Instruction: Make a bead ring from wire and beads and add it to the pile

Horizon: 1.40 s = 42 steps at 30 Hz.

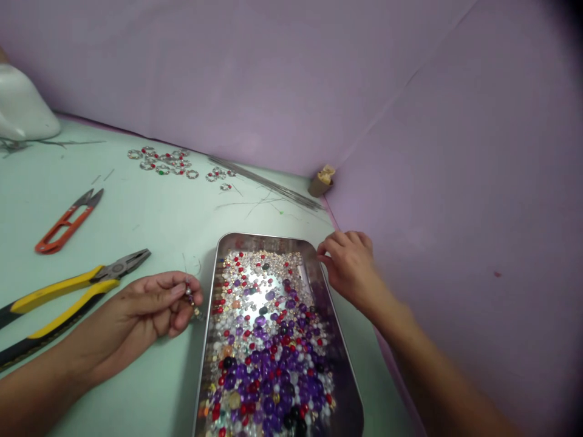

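Note:
My left hand (pixel 150 309) rests on the pale green table, fingers pinched shut on a short wire strung with a few small beads (pixel 189 297), just left of a metal tray (pixel 319 267). The tray holds many loose purple, red, white and clear beads (pixel 268 352). My right hand (pixel 348 264) hovers at the tray's far right rim, fingers curled with the tips pressed together; whether anything is in them is too small to tell.
Yellow-handled pliers (pixel 68 288) and orange thread snips (pixel 68 221) lie on the left. Several finished bead rings (pixel 164 161) and a bundle of thin wires (pixel 268 182) lie at the back. A white object (pixel 22 109) stands far left. Purple walls close the right side.

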Tool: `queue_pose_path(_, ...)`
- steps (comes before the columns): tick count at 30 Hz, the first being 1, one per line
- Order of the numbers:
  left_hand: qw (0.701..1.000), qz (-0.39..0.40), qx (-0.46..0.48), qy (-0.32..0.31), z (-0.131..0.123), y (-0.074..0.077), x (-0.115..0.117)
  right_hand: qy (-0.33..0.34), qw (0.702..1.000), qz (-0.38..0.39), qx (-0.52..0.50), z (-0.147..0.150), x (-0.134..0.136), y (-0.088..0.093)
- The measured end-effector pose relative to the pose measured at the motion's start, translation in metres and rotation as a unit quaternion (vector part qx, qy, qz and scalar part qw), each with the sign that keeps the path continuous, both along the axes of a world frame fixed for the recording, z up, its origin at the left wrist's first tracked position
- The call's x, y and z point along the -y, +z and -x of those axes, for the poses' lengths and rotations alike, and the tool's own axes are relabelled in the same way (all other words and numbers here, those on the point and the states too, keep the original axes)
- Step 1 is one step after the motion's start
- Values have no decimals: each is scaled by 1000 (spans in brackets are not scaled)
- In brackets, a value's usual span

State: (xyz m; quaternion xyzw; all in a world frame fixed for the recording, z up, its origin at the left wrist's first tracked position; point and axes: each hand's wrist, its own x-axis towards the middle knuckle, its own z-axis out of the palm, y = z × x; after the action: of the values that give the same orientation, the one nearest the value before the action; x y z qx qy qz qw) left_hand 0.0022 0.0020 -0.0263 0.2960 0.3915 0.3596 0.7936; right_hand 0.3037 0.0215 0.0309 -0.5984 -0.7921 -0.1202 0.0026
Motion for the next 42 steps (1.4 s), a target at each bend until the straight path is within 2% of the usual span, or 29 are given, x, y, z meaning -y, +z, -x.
queue_pose_path(3, 1000, 1, -1, 1, 0, 0, -1, 19, 999, 16, -29, 1, 5, 3)
queue_pose_path(6, 1000, 2, 3, 2, 0, 1, -1, 39, 998, 57, 8, 11, 12, 0)
queue_pose_path(10, 1000, -8, 3, -13, 0, -1, -1, 20, 991, 96, 88, 29, 26, -10)
queue_pose_path(13, 1000, -15, 3, -20, 0, -2, -1, 2, 989, 106, 106, 39, 35, -22)
queue_pose_path(17, 1000, -10, 7, -15, 0, -3, -2, -12, 992, 108, 70, 45, 47, -31)
queue_pose_path(21, 1000, 2, 18, -22, 2, -3, -1, 17, 986, 164, -35, 42, 57, -20)
queue_pose_path(23, 1000, 5, 18, -25, 2, -3, 0, 30, 983, 164, -74, 36, 55, -13)
queue_pose_path(25, 1000, 4, 17, -24, 3, -3, 0, 18, 989, 124, -75, 27, 48, -9)
queue_pose_path(27, 1000, 4, 14, -23, 3, -3, 0, -7, 996, 80, -41, 20, 37, -10)
queue_pose_path(30, 1000, 8, 8, -23, 2, -3, 0, -13, 998, 52, 18, 16, 22, -14)
queue_pose_path(35, 999, 5, 16, -30, 1, -3, 0, 25, 994, 56, 90, 24, 11, -19)
queue_pose_path(42, 999, 4, 31, -34, 0, -3, -1, 62, 987, 85, 119, 24, 6, -21)
